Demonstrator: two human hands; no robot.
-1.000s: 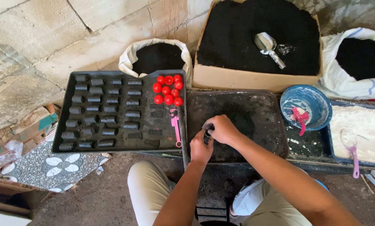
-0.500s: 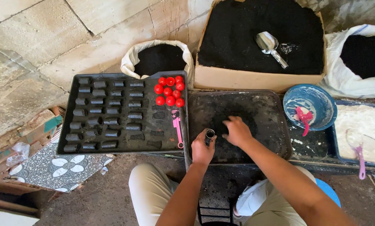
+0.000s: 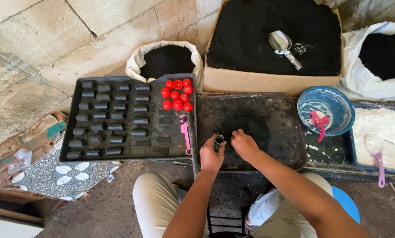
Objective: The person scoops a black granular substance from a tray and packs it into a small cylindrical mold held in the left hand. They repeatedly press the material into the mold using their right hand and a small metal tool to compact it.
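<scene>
A makeshift workshop is suggested by rough stone flooring (image 3: 25, 53), a cardboard box of black powder (image 3: 268, 39), and a black tray of moulded black cylinders (image 3: 113, 119).

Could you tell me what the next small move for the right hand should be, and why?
Probably pinching up black powder and dropping it into the small tube. The left hand holds that tube upright with its mouth open, and the right hand rests fingers-down in the dark tray beside it.

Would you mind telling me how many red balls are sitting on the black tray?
8 red balls, clustered at the far right corner of the black tray: three in the back row, three in the middle, two in front. None appears hidden.
</scene>
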